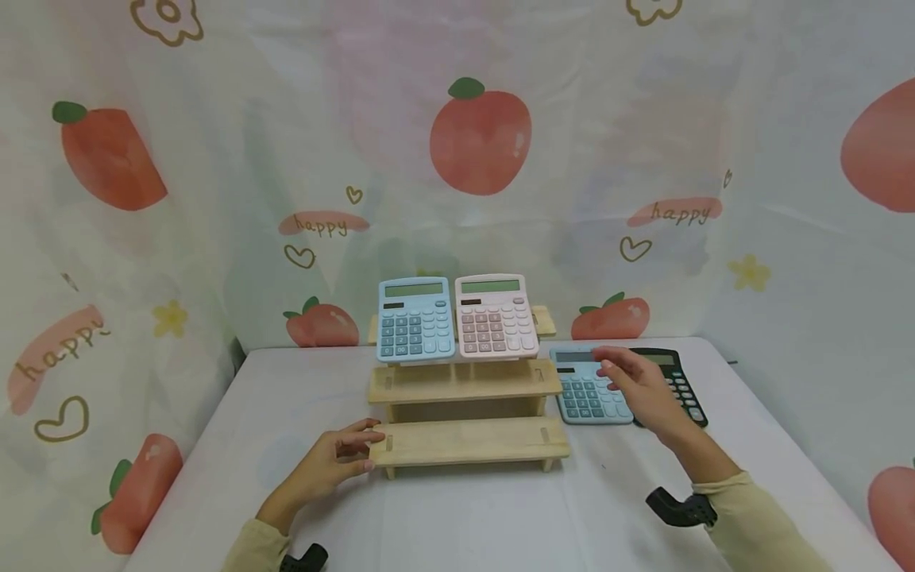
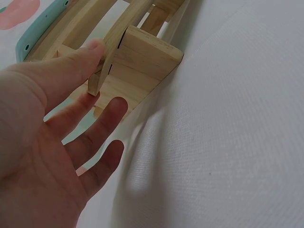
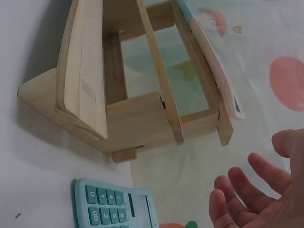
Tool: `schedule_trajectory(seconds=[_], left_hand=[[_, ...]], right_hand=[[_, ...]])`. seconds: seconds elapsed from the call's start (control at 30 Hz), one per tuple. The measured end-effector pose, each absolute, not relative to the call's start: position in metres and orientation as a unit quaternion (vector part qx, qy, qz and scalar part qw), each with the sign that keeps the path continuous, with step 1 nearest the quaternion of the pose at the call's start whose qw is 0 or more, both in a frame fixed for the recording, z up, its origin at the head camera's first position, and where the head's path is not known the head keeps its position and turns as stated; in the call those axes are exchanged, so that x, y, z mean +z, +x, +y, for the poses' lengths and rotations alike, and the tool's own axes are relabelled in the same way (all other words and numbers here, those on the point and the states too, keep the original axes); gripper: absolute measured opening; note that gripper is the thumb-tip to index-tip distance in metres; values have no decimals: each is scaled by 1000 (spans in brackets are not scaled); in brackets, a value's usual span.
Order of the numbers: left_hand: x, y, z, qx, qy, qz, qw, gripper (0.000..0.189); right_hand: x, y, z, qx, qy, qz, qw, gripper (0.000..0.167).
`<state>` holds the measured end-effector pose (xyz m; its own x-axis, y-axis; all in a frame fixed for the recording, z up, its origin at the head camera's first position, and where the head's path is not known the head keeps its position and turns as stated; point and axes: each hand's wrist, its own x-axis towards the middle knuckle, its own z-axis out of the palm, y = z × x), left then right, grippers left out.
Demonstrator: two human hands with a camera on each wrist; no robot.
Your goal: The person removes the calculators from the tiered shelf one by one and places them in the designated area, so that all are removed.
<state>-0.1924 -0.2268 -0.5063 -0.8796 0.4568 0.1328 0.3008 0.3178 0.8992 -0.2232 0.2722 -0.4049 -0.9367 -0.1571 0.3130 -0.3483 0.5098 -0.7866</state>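
Observation:
A three-tier wooden display stand (image 1: 465,441) stands on the table. My left hand (image 1: 334,461) pinches the left end of its lowest board. In the left wrist view, the thumb (image 2: 78,64) and index finger lie on either side of the board's end, the other fingers apart from it. Two calculators lean on the upper tier, a blue one (image 1: 415,322) and a pink one (image 1: 498,318). My right hand (image 1: 646,393) hovers over a second blue calculator (image 1: 589,397) to the right, its fingers loosely bent and holding nothing. A black calculator (image 1: 686,385), partly hidden, lies beside it.
A white cloth (image 1: 465,524) covers the table. Behind and at both sides hangs a printed curtain (image 1: 572,119) with fruit, hearts and lettering. The stand's right side (image 3: 137,123) is close to the second blue calculator.

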Motion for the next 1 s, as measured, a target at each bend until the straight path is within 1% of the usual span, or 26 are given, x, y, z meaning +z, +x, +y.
schedule_trajectory(seconds=[0.4,0.8,1.0], left_hand=[[-507,-192,-227,530,231,813,72,43],[-505,-190,-226,533,236,810,68,43],[-504,-189,-226,535,235,809,70,43]], right_hand=[[-396,-229,243,483,167,-857,63,44],[-395,-237,220,515,167,-841,-2,51],[-395,-243,212,541,164,-825,-21,55]])
